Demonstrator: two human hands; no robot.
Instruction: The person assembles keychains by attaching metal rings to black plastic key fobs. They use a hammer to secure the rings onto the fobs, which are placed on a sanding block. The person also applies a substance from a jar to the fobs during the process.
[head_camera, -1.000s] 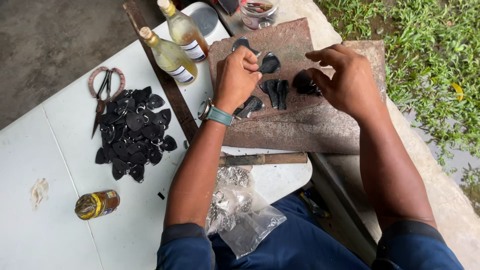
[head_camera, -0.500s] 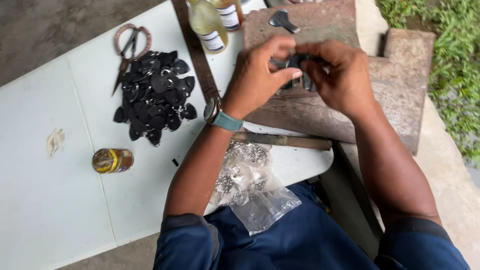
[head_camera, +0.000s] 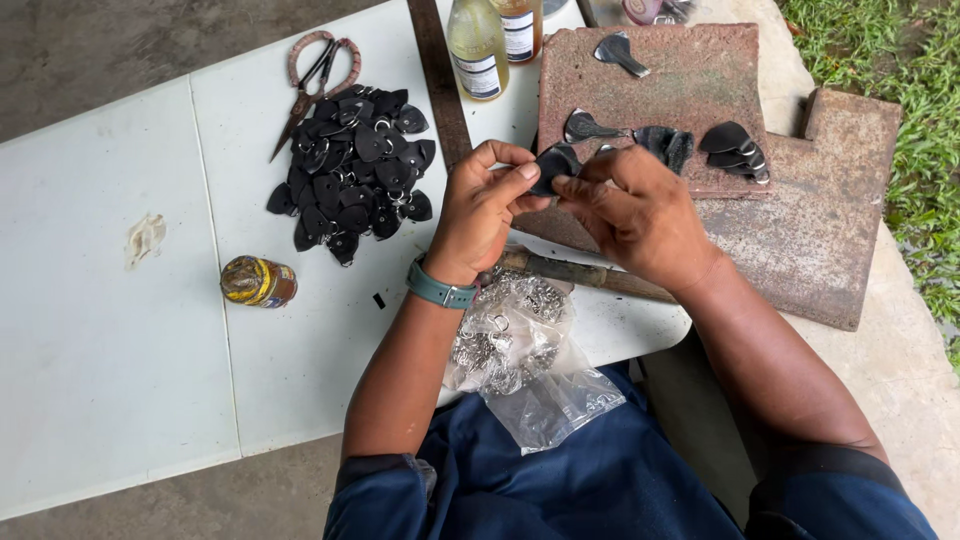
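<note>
Since the earlier frame, both hands have been drawn back from the slab toward the body, and a black leather piece (head_camera: 553, 163) has been brought up between them. It is pinched by the left hand (head_camera: 482, 210) with thumb and forefinger pressed together on its left side, and by the right hand (head_camera: 630, 212) with fingertips closed on its right edge. This grip is held above the near edge of the brick slab (head_camera: 650, 90), where more pieces (head_camera: 735, 150) lie. Open tabletop (head_camera: 110, 340) is left between the pile (head_camera: 352, 170) and the small jar (head_camera: 258, 281). A bag of metal rings (head_camera: 510, 340) hangs over the tabletop's near edge.
</note>
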